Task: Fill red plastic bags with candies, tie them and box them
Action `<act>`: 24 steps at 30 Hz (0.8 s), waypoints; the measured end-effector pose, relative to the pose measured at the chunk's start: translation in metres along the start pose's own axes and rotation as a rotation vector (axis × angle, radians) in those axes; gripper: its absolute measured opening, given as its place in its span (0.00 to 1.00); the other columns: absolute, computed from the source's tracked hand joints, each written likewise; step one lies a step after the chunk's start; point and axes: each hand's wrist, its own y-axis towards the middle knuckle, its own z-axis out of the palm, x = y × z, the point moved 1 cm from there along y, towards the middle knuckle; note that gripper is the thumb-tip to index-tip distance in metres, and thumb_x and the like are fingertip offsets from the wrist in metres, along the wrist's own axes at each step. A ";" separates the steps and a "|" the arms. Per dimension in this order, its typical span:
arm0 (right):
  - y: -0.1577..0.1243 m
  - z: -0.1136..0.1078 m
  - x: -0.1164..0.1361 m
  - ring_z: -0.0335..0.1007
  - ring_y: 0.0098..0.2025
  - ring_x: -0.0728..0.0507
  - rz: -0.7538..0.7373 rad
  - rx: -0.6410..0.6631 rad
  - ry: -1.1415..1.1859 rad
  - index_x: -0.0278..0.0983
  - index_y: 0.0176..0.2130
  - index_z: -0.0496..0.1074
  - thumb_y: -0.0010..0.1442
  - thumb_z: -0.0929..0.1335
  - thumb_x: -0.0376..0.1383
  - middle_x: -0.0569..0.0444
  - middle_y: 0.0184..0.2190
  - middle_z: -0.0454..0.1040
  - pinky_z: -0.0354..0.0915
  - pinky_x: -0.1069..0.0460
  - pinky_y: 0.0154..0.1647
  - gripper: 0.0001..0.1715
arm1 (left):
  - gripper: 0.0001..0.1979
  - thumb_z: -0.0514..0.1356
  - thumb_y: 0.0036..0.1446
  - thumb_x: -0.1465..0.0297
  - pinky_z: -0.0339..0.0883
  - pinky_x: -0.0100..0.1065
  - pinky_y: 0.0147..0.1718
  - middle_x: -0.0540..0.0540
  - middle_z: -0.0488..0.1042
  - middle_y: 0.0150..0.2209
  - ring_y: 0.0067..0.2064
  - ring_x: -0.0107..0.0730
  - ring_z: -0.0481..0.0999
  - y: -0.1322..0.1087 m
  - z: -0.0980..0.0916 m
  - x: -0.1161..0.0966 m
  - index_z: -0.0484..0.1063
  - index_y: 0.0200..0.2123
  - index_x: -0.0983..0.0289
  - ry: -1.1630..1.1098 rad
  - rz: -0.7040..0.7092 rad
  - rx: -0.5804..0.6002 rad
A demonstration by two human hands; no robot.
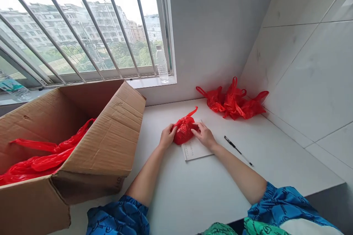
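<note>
A person's two bare hands meet at a small, rounded red plastic bag (184, 134) over the middle of a white bench (176, 198). The left hand (167, 136) is curled closed on the bag's left side, thumb and fingers pinching the plastic, probably to steady it. The right hand (203, 134) is partly open, its bent fingertips against the bag's right side; whether they grip or merely touch, I cannot tell. Working from both sides likely stops the soft bundle from rolling. One twisted end of plastic points up, toward the far right.

A white notepad (199, 152) with small marks lies partly hidden beneath the bag and right hand. To its right, a black-and-clear pen (237, 150) lies slantwise, apparently placed within easy reach for writing.

At the far right, by the wall, a cluster of red bags (234, 103) sits with loops upward, perhaps set back to leave working room. On the left, a large open cardboard box (107, 139) holds more red plastic (46, 159), its open top probably kept accessible to the left arm.
</note>
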 end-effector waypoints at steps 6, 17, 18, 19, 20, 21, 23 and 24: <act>-0.001 0.003 0.007 0.74 0.41 0.40 -0.020 0.024 -0.021 0.41 0.42 0.73 0.63 0.67 0.43 0.52 0.39 0.76 0.70 0.44 0.42 0.10 | 0.24 0.50 0.64 0.50 0.69 0.31 0.37 0.54 0.79 0.39 0.40 0.35 0.76 -0.012 -0.010 -0.008 0.75 0.39 0.63 -0.189 0.008 0.037; -0.004 -0.011 0.047 0.73 0.44 0.41 -0.082 -0.055 0.009 0.43 0.49 0.69 0.63 0.69 0.47 0.50 0.46 0.75 0.69 0.46 0.46 0.18 | 0.12 0.62 0.60 0.59 0.70 0.38 0.45 0.55 0.80 0.40 0.42 0.37 0.77 -0.022 -0.001 -0.022 0.79 0.42 0.59 -0.156 0.177 0.022; -0.004 -0.013 0.048 0.73 0.43 0.40 -0.085 -0.040 -0.008 0.43 0.47 0.70 0.64 0.68 0.47 0.51 0.43 0.75 0.68 0.46 0.45 0.15 | 0.11 0.62 0.60 0.60 0.70 0.37 0.45 0.55 0.79 0.38 0.42 0.37 0.77 -0.023 0.000 -0.026 0.79 0.40 0.59 -0.126 0.217 0.007; -0.004 -0.015 0.049 0.73 0.41 0.41 -0.093 -0.029 -0.025 0.44 0.44 0.72 0.65 0.67 0.46 0.52 0.40 0.76 0.68 0.47 0.44 0.12 | 0.10 0.61 0.61 0.61 0.70 0.37 0.44 0.55 0.79 0.37 0.41 0.36 0.77 -0.024 0.001 -0.030 0.80 0.39 0.59 -0.094 0.255 -0.011; -0.003 -0.017 0.049 0.72 0.39 0.41 -0.105 -0.025 -0.042 0.44 0.40 0.73 0.66 0.66 0.45 0.53 0.36 0.76 0.67 0.47 0.43 0.10 | 0.09 0.60 0.62 0.62 0.70 0.36 0.43 0.54 0.79 0.36 0.39 0.35 0.77 -0.025 0.001 -0.033 0.79 0.38 0.59 -0.064 0.282 -0.034; -0.002 -0.021 0.048 0.72 0.36 0.42 -0.117 -0.029 -0.057 0.43 0.37 0.73 0.67 0.65 0.44 0.54 0.33 0.76 0.66 0.47 0.43 0.10 | 0.09 0.60 0.62 0.63 0.70 0.36 0.42 0.54 0.79 0.35 0.39 0.35 0.76 -0.025 0.000 -0.034 0.79 0.37 0.59 -0.048 0.287 -0.067; 0.002 -0.032 0.043 0.70 0.33 0.44 -0.116 -0.068 -0.072 0.43 0.33 0.72 0.68 0.64 0.43 0.56 0.30 0.75 0.64 0.47 0.42 0.13 | 0.09 0.61 0.61 0.63 0.69 0.34 0.42 0.53 0.78 0.35 0.38 0.33 0.76 -0.022 -0.006 -0.032 0.79 0.35 0.60 -0.063 0.240 -0.160; 0.004 -0.039 0.039 0.70 0.32 0.44 -0.098 -0.103 -0.063 0.43 0.33 0.72 0.67 0.64 0.43 0.56 0.30 0.75 0.64 0.47 0.42 0.13 | 0.09 0.61 0.61 0.63 0.69 0.34 0.42 0.53 0.78 0.35 0.39 0.33 0.76 -0.020 -0.009 -0.028 0.78 0.35 0.61 -0.081 0.207 -0.215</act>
